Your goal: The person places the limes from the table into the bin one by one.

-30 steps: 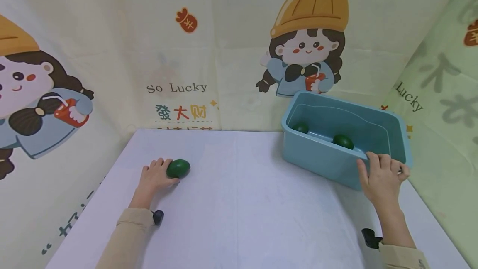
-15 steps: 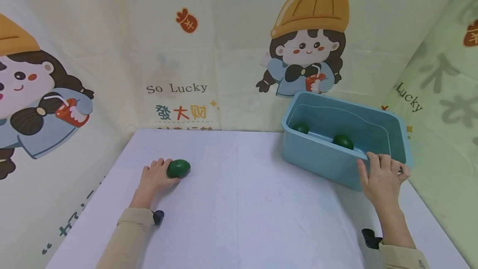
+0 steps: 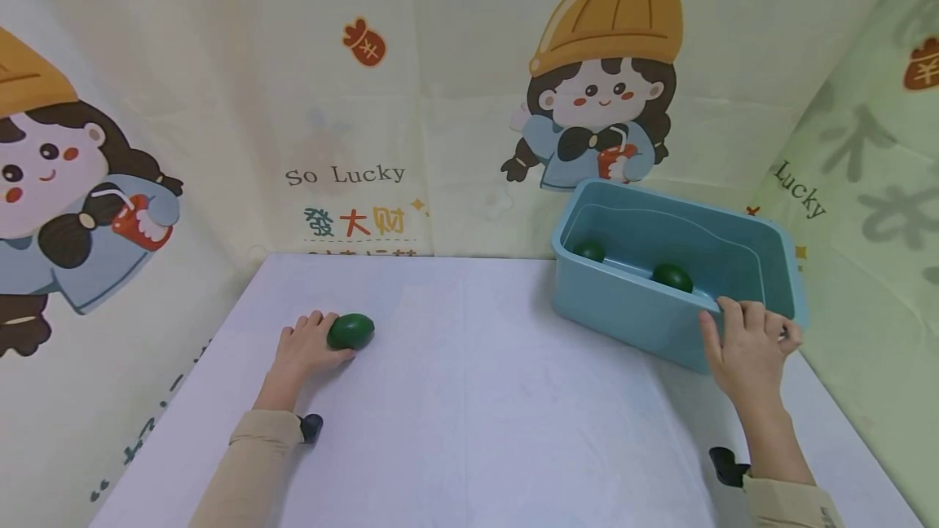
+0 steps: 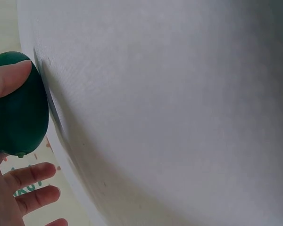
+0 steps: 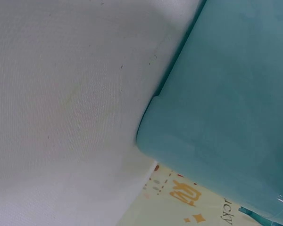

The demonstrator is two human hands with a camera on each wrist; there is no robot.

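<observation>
A smooth, dark green avocado (image 3: pixel 351 332) lies on the white tabletop at the left, its small stem nub showing in the left wrist view. My left hand (image 3: pixel 303 349) pinches this avocado (image 4: pixel 21 113), thumb on the near side and fingers on the far side. At the right, a blue plastic bin (image 3: pixel 631 312) sits skewed on the table. Its near right rim is gripped by my right hand (image 3: pixel 754 353), fingers over the edge and thumb against the outer wall. Inside the bin are one green avocado (image 3: pixel 589 252) at the left and a second avocado (image 3: pixel 672 277) near the middle.
The white-covered table (image 3: pixel 469 398) spans the space between both hands. Behind it hangs a cream cloth (image 3: pixel 455 104) with cartoon figures and lettering; more printed cloth closes in both sides. The bin stands close to the back and right cloths.
Both hands, the avocados and the bin stay where they were. The head view shifts very slightly, and the cloth at the left ripples a little.
</observation>
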